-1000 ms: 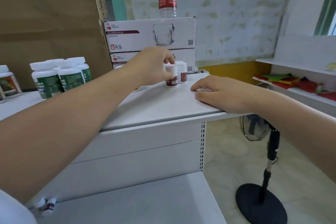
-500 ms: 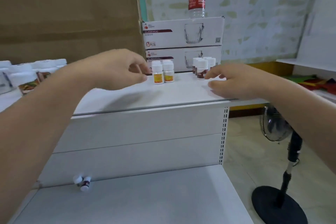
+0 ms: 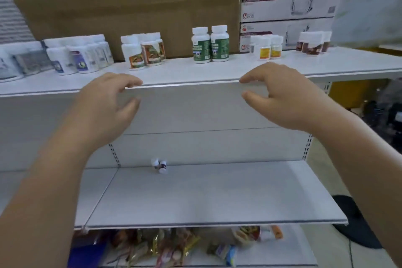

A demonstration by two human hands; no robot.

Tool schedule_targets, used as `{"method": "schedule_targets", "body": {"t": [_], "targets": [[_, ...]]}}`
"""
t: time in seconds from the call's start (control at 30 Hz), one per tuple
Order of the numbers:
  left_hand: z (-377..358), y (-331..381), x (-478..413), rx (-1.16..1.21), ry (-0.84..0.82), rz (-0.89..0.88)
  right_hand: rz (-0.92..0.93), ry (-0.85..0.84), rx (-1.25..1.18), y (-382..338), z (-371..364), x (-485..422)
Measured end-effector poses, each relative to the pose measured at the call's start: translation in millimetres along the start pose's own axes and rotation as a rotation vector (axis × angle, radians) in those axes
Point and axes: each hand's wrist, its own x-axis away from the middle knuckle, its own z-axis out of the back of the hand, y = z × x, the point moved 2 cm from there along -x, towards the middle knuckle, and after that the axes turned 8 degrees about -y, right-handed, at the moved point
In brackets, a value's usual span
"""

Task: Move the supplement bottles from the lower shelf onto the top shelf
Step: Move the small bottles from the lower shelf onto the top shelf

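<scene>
Box point(image 3: 287, 4) reads "6 PCS"; labels on supplement bottles point(image 3: 219, 47) seem illegibly blurred.

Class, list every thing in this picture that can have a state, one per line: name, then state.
Left hand, open, holding nothing.
Right hand, open, holding nothing.
Small bottles, two, apparently lying on their sides at the back of the lower shelf.
Green-label bottles, upright, capped, on the top shelf.
Yellow-label bottles, upright, capped.
Mug boxes, stacked, closed.
</scene>
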Motion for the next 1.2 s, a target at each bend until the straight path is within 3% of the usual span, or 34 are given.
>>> {"method": "schedule_targets", "body": {"t": [0.27,0.73,0.93,1.2], "targets": [[-22,-79,94,0.078,-0.119,0.124,-0.04,0.059,-0.136,-73,-80,47],[-158,-177,163,0.421,-0.324,0.522,-0.345,-0.176,-0.57,-98,-314,35],[-241,-236,149,0.461,-0.351,0.656,-0.452,-0.239,-0.63,-78,-409,-20],[-362,-299,62,0.42,-0.443,0.642,-0.572,-0.315,-0.721,-58,-516,-133]]}}
